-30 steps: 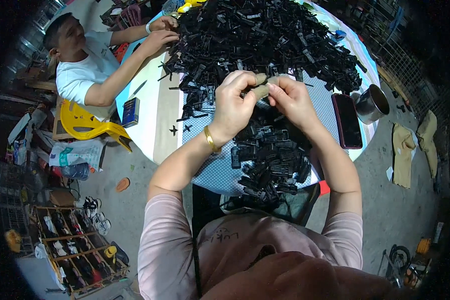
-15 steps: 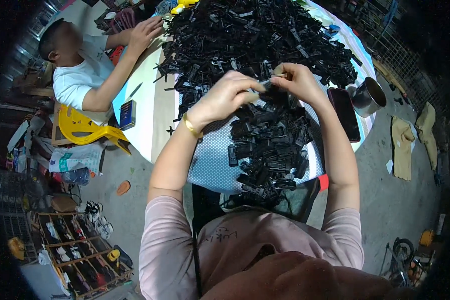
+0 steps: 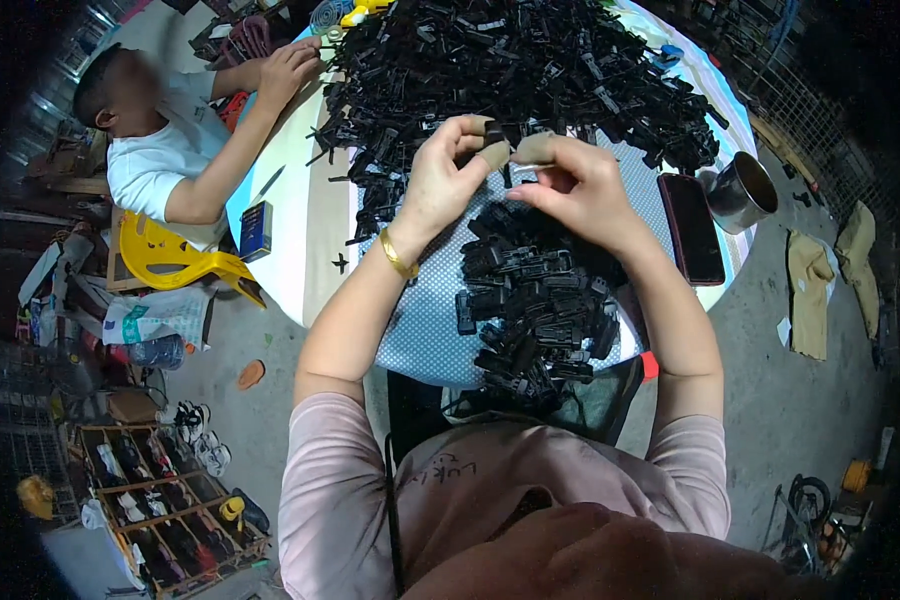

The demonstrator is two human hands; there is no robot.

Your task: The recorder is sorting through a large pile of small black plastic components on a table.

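Observation:
My left hand (image 3: 438,182) is raised over the table with thumb and fingers closed on a small black plastic part (image 3: 494,131). Opposite it, almost touching, my right hand (image 3: 588,190) has its thumb and index finger drawn together in a pinch. Something small and pale shows there, too small to name. Tan coverings wrap some fingertips. Beyond both hands lies a large heap of black plastic parts (image 3: 500,65). A smaller pile of similar black parts (image 3: 540,300) sits on the dotted grey-blue mat (image 3: 420,330), below my hands and near the table edge.
A dark phone (image 3: 692,232) and a metal cup (image 3: 742,193) stand right of my right forearm. Leftward on the table are a small dark blue box (image 3: 256,231) and a pointed blade-like tool (image 3: 272,181). Another person (image 3: 160,150) sits at the left beside a yellow chair (image 3: 170,250).
My left hand has turned and now shows the black part at its fingertips. My right hand has shifted slightly down and left, away from the large heap.

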